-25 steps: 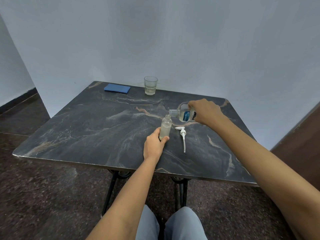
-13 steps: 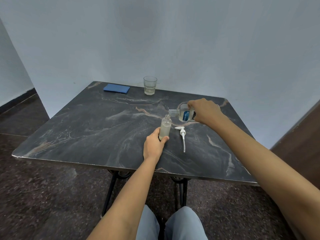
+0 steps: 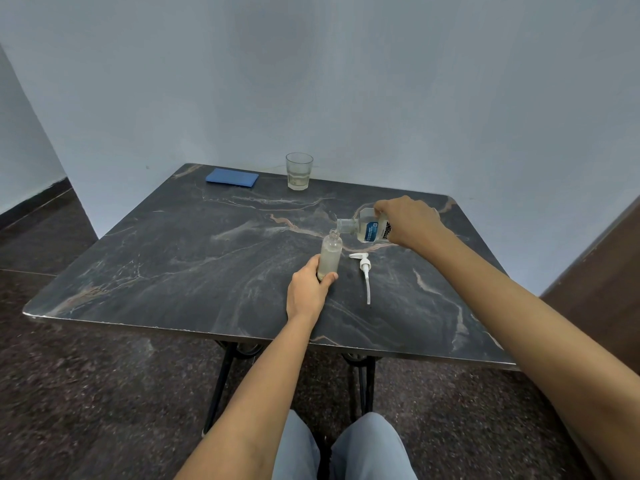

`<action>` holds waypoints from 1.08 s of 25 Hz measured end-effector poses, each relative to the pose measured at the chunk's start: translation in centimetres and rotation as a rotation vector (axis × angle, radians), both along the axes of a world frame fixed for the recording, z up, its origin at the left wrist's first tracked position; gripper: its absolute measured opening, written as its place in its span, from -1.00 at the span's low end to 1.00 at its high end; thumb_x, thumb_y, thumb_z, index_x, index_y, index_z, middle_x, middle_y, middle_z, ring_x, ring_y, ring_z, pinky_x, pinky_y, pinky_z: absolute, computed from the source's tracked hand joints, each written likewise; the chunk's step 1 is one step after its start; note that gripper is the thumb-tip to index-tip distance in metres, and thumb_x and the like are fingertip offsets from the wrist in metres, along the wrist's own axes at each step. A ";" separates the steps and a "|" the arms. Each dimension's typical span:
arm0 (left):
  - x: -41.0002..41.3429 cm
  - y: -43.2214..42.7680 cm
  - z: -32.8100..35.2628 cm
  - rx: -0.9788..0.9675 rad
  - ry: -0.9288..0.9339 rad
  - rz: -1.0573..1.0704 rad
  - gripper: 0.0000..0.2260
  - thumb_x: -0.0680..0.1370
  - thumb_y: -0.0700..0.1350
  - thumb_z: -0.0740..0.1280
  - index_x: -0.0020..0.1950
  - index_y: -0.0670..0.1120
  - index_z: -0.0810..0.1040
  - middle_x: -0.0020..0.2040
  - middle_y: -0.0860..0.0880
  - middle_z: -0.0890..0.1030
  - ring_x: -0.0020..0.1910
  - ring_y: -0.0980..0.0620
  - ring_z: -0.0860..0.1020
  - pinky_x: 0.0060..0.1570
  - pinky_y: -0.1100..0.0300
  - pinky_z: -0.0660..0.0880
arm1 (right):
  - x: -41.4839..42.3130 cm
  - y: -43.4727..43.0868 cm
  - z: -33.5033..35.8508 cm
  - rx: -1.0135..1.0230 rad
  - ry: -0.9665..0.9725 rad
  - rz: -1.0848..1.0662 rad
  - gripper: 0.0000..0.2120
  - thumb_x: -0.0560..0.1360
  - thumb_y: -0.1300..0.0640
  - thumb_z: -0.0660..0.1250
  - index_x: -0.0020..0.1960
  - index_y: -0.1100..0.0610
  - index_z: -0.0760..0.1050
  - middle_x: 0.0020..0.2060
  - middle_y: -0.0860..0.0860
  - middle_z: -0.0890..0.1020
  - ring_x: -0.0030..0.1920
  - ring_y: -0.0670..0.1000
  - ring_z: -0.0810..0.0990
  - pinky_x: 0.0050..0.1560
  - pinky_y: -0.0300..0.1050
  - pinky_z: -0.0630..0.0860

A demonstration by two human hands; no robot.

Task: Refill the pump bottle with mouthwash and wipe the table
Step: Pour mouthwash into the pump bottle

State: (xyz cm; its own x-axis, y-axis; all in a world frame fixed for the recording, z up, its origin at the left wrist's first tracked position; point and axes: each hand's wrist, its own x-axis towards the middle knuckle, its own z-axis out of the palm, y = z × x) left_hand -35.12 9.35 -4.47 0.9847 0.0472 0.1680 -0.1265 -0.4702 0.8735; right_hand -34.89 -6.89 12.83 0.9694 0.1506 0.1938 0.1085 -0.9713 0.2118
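Dark marble-look table (image 3: 166, 265) on black metal legs, grey wall behind on two sides. Small clear pump bottle (image 3: 330, 256) stands upright near the table's centre, slightly right. Its pump is off and the neck is open; cloudy pale liquid fills most of the body. Left hand (image 3: 306, 292) grips the pump bottle low down, thumb on the right side of the base, fingers wrapped round the left and back.

Mouthwash bottle (image 3: 369, 230) is tipped on its side in the right hand (image 3: 407, 221), fingers curled over the top of its body. Blue-and-white label faces the camera. Cap is off, and the mouth points left, just above the pump bottle's neck. Clear liquid sits in the lower part of the tipped bottle. Any stream between the two openings is too thin to make out.

White pump head (image 3: 363, 266) with its long tube lies flat on the table just right of the pump bottle, tube pointing toward the near edge, touching neither bottle.

Drinking glass (image 3: 299, 171) stands upright at the far edge with a little liquid in the bottom, well apart from both hands. Flat blue pad (image 3: 232, 177), cloth or sponge, cannot tell, lies at the far left corner, left of the glass.

Both forearms are bare. Knees in light grey trousers (image 3: 346, 452) show at the bottom, below the near table edge. Dark speckled floor (image 3: 86, 393).
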 end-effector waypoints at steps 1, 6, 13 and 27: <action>0.0 0.0 0.0 0.001 0.000 0.000 -0.65 0.52 -0.01 0.38 0.30 0.03 0.47 0.11 0.00 0.64 0.05 -0.02 0.59 0.03 0.05 0.51 | 0.0 0.0 0.0 -0.003 0.001 -0.001 -0.65 0.48 0.28 0.30 0.24 0.06 0.44 0.04 0.09 0.61 -0.06 0.12 0.57 -0.18 -0.07 0.29; -0.1 -0.1 0.0 0.000 -0.007 0.010 -0.66 0.52 0.00 0.38 0.28 0.03 0.48 0.08 0.00 0.65 0.02 0.00 0.59 -0.05 0.13 0.47 | 0.0 0.1 0.1 -0.006 0.004 -0.010 -0.62 0.48 0.30 0.29 0.25 0.04 0.44 0.06 0.09 0.61 0.00 0.14 0.58 -0.17 -0.07 0.29; -0.1 0.0 0.0 0.001 -0.006 0.011 -0.66 0.52 0.00 0.38 0.28 0.03 0.47 0.07 0.01 0.64 0.02 -0.01 0.59 -0.05 0.12 0.48 | -0.1 0.2 0.1 -0.016 -0.001 -0.007 -0.62 0.47 0.32 0.28 0.24 0.05 0.45 0.04 0.10 0.61 -0.02 0.14 0.58 -0.19 -0.07 0.28; -0.1 0.0 0.0 0.003 -0.002 0.008 -0.66 0.52 0.00 0.38 0.28 0.04 0.47 0.05 0.01 0.64 0.00 -0.01 0.59 -0.04 0.09 0.51 | 0.0 0.3 0.4 -0.036 -0.006 -0.005 -0.61 0.46 0.32 0.29 0.25 0.05 0.45 0.04 0.09 0.61 -0.05 0.12 0.57 -0.22 -0.06 0.26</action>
